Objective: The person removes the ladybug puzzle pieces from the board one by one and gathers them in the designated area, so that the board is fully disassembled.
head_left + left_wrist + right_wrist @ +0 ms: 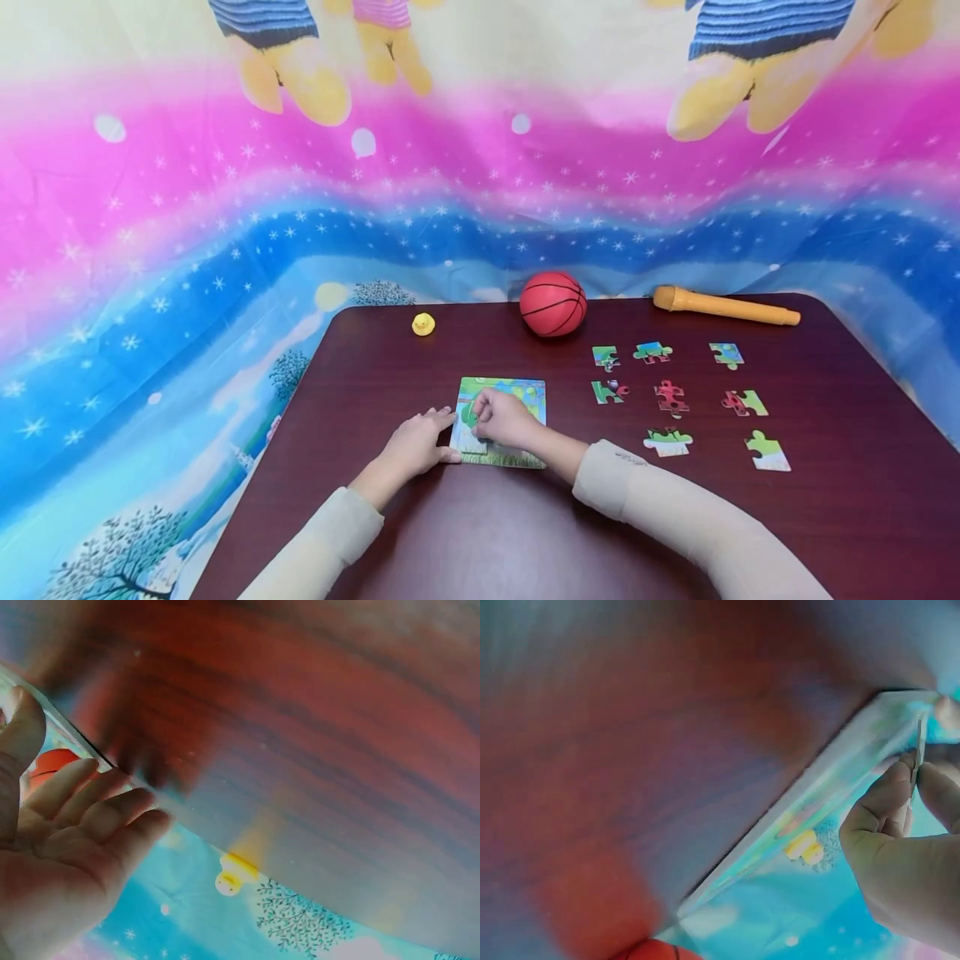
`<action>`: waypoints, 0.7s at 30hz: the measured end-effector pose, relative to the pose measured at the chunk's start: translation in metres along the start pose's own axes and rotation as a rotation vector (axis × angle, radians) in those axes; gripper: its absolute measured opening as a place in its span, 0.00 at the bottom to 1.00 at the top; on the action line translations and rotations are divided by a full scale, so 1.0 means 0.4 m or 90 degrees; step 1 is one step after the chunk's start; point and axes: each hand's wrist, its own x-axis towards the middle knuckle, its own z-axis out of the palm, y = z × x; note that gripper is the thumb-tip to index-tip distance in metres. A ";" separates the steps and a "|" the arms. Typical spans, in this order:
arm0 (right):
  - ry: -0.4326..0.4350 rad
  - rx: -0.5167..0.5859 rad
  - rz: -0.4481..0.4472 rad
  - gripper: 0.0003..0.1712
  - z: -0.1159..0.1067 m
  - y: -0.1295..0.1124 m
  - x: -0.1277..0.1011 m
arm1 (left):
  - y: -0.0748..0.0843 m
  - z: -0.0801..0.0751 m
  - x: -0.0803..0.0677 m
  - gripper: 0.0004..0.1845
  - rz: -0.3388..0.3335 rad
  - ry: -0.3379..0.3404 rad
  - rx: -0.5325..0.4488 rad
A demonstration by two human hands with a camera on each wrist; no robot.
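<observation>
A square puzzle board (517, 457) with a printed green and blue scene lies on the dark table. My left hand (414, 442) rests at its left edge, thumb near the lower corner and fingers along the side. In the left wrist view, that hand (71, 847) shows its fingers extended near the board's edge (64, 724). Over the left half of the board, my right hand (504, 419) pinches a puzzle piece. The right wrist view shows this puzzle piece (919, 750) edge-on between thumb and fingertips, tilted steeply above the board (802, 795).
Several loose puzzle pieces, among them a red one (670, 395) and a green one (767, 452), lie spread on the table (585, 550) to the right. Along the back are a yellow toy duck (423, 324), a red ball (553, 304) and an orange toy microphone (727, 307).
</observation>
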 end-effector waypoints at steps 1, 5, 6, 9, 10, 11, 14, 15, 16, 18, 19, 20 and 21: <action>0.000 0.024 0.003 0.13 -0.013 0.003 -0.005 | 0.003 0.001 0.001 0.37 -0.014 -0.017 -0.006; 0.013 0.083 0.027 0.13 -0.093 0.014 -0.036 | 0.016 -0.003 0.002 0.39 -0.049 -0.075 -0.016; 0.021 0.084 0.034 0.13 -0.117 0.020 -0.044 | 0.018 -0.005 0.001 0.38 -0.054 -0.084 -0.012; 0.049 0.084 0.061 0.12 -0.189 0.054 -0.067 | 0.021 -0.016 -0.001 0.38 -0.076 -0.097 0.004; 0.055 0.082 0.071 0.12 -0.211 0.070 -0.075 | 0.021 -0.019 -0.001 0.38 -0.083 -0.098 0.011; 0.061 0.082 0.085 0.11 -0.230 0.085 -0.083 | 0.021 -0.023 -0.001 0.38 -0.090 -0.100 0.017; 0.059 0.081 0.127 0.10 -0.273 0.131 -0.110 | 0.020 -0.028 -0.001 0.38 -0.100 -0.107 0.019; 0.056 0.076 0.136 0.09 -0.283 0.144 -0.119 | 0.019 -0.028 0.000 0.38 -0.099 -0.108 0.016; 0.053 0.067 0.144 0.09 -0.291 0.155 -0.129 | 0.017 -0.027 0.001 0.38 -0.095 -0.107 0.012; 0.047 0.054 0.152 0.08 -0.302 0.173 -0.146 | 0.014 -0.023 0.003 0.38 -0.088 -0.102 -0.007; 0.048 0.049 0.155 0.08 -0.305 0.180 -0.153 | 0.013 -0.020 0.004 0.38 -0.085 -0.099 -0.017; 0.048 0.045 0.155 0.08 -0.308 0.186 -0.159 | 0.012 -0.017 0.004 0.38 -0.082 -0.096 -0.026; 0.051 0.039 0.158 0.08 -0.312 0.192 -0.163 | 0.010 -0.013 0.005 0.38 -0.078 -0.091 -0.034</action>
